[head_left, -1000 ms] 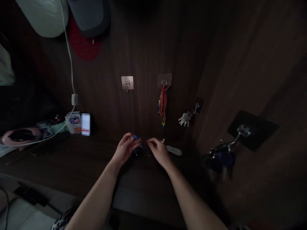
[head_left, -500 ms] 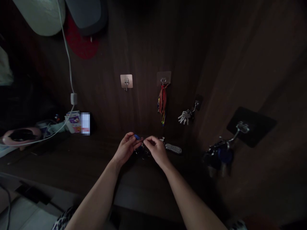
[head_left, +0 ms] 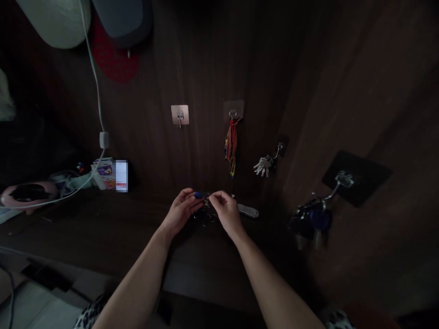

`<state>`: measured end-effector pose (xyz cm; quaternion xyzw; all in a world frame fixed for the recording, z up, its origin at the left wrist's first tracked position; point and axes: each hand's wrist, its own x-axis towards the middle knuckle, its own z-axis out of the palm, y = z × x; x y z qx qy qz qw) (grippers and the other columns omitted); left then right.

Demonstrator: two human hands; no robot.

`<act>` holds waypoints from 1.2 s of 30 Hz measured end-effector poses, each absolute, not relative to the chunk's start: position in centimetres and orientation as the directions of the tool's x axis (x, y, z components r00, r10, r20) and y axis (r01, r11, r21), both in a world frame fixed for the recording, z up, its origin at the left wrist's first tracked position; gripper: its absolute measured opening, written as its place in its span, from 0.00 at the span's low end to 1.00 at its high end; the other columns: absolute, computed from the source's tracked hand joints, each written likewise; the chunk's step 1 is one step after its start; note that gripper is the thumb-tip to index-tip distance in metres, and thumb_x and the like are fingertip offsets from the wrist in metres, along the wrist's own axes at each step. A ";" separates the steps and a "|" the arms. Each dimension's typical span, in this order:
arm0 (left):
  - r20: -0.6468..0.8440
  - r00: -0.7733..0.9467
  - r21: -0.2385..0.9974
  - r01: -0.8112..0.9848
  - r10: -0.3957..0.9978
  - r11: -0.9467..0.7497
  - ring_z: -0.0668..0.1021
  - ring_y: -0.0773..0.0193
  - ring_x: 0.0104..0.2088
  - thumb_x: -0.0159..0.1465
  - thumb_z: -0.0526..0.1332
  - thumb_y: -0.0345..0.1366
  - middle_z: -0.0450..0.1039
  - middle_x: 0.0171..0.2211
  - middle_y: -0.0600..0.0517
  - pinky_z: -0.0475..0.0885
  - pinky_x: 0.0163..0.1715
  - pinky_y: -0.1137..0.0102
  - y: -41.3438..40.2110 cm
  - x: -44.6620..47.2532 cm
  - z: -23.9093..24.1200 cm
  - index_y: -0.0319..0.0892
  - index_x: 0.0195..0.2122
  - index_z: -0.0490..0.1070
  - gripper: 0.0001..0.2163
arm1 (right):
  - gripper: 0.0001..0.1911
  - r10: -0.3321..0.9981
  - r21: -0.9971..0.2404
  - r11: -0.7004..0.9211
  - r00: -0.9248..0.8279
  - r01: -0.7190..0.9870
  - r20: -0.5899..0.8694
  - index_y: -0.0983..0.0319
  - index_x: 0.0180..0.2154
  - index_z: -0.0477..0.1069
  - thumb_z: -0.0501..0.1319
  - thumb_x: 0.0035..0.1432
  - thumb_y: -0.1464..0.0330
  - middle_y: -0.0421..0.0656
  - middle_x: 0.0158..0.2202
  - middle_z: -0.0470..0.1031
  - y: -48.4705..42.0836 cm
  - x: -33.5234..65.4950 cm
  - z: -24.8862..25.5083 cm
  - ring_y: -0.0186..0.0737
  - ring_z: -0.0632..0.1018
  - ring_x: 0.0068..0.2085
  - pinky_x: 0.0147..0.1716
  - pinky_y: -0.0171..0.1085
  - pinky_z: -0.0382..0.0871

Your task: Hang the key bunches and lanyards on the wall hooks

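Note:
Just above the dark wooden shelf, my left hand (head_left: 182, 209) is closed around a small blue key fob (head_left: 200, 195). My right hand (head_left: 225, 211) faces it, thumb and index finger pinching the thin metal key ring (head_left: 206, 197) at the fob's right end. Small metal parts dangle from the ring between my hands. Below them several dark and shiny rings (head_left: 205, 222) lie on the shelf, too dim to make out fully. A grey folding pocket knife (head_left: 248, 210) rests just right of my right hand, its left end hidden behind that hand.
On the back panel are a bare adhesive hook (head_left: 180, 115) and another holding red lanyards (head_left: 231, 141). Key bunches (head_left: 263, 165) and dark keys with a blue tag (head_left: 319, 220) hang at right. Small boxes (head_left: 107, 171) and a white cable (head_left: 96, 87) are at left.
The blue fob has turned to lie more level, and its ring now shows between my fingers. My right hand has shifted slightly right and up; the left has barely moved.

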<state>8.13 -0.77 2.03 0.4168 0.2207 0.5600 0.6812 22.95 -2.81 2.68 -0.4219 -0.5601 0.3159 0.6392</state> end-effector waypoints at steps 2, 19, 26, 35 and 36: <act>0.168 0.267 0.822 -0.569 0.949 0.014 0.76 0.65 0.40 0.53 0.64 0.29 0.73 0.34 0.54 0.68 0.46 0.65 -0.8 8.2 2.0 0.43 0.38 0.67 0.12 | 0.10 0.874 -0.893 0.445 0.184 0.066 0.449 0.61 0.26 0.68 0.59 0.50 0.61 0.38 0.23 0.71 -2.7 23.1 2.7 0.35 0.71 0.28 0.28 0.32 0.63; 0.444 0.121 0.879 0.136 0.888 -0.458 0.75 0.64 0.34 0.52 0.64 0.40 0.74 0.32 0.52 0.69 0.35 0.71 -1.4 8.7 1.7 0.42 0.33 0.73 0.10 | 0.08 0.804 -0.803 0.545 0.120 0.242 0.582 0.61 0.28 0.72 0.58 0.54 0.64 0.41 0.29 0.71 -2.6 22.8 1.8 0.36 0.73 0.34 0.34 0.34 0.66; 0.430 0.031 0.896 0.108 0.902 -0.431 0.74 0.67 0.30 0.52 0.63 0.40 0.73 0.28 0.54 0.68 0.31 0.74 -1.2 8.8 1.7 0.41 0.31 0.72 0.09 | 0.11 0.815 -0.808 0.563 0.043 0.175 0.577 0.60 0.33 0.75 0.55 0.57 0.63 0.43 0.34 0.74 -2.9 22.4 2.1 0.38 0.74 0.39 0.39 0.35 0.66; 0.109 0.091 0.844 -0.535 0.990 -0.044 0.76 0.62 0.42 0.50 0.66 0.38 0.75 0.41 0.47 0.69 0.40 0.71 -0.8 8.2 2.1 0.39 0.31 0.74 0.10 | 0.15 0.868 -0.905 0.419 0.258 0.080 0.424 0.61 0.33 0.73 0.54 0.55 0.57 0.44 0.34 0.77 -1.5 23.6 0.9 0.40 0.76 0.37 0.37 0.36 0.67; 0.097 0.107 0.826 -0.564 0.990 -0.020 0.76 0.62 0.42 0.50 0.66 0.38 0.75 0.42 0.47 0.69 0.40 0.71 -0.8 8.0 2.1 0.40 0.31 0.74 0.10 | 0.16 0.869 -0.909 0.407 0.266 0.093 0.417 0.61 0.33 0.73 0.54 0.55 0.57 0.44 0.34 0.77 -1.2 23.8 0.4 0.41 0.76 0.37 0.37 0.37 0.67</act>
